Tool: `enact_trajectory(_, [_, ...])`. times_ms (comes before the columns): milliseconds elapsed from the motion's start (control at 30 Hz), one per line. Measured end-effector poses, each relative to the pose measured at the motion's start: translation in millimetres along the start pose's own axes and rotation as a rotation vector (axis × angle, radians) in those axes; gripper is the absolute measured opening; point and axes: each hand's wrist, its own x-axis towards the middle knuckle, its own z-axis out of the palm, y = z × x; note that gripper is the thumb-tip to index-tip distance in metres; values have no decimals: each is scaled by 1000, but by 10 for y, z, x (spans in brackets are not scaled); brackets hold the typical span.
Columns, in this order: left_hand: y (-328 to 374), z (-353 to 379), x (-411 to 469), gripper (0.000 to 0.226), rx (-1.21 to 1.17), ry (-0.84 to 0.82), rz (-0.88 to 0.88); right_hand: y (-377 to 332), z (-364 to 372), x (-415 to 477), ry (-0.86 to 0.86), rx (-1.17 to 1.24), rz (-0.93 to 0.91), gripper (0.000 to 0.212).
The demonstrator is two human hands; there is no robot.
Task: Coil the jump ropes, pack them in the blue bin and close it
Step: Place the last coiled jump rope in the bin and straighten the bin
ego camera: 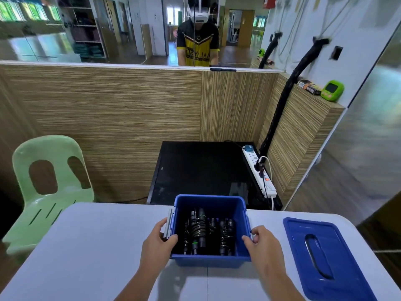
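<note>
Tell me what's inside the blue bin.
The blue bin holds coiled black jump ropes with their handles, in bundles. The bin floor beneath them is mostly covered, so anything underneath can't be seen.

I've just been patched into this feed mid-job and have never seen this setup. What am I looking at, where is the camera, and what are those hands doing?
There is no machine here: a person works with bare hands, and the single picture comes from a wide-angle camera worn on their head, looking forward and down. The mirror ahead reflects that person. On the pale table stands the open blue bin, with coiled black jump ropes already inside. The left hand grips the bin's left side at its grey latch, and the right hand grips the right side. The blue lid lies flat on the table to the right, apart from the bin, so closing is not yet done. A green chair stands at the left.
</note>
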Motion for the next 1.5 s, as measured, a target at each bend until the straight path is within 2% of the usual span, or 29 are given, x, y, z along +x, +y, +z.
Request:
enact_trajectory(300, [-116,-6,-165,54,-14,-13,-58,85,-30,-199,-1,65,9,17])
enact_trajectory(1067, [-469,-288,-1469,51,-62,-87,-120,513,-364,-1386,-35,113,12,17])
enact_trajectory(1400, [-502,-365,-1743,56,1,-68,-90,617,-443,-1627,-61,89,4,19])
enact_trajectory(1500, [-421,-379,-1720,66,104,-3,20,613,-470,-1598,-67,85,-17,30])
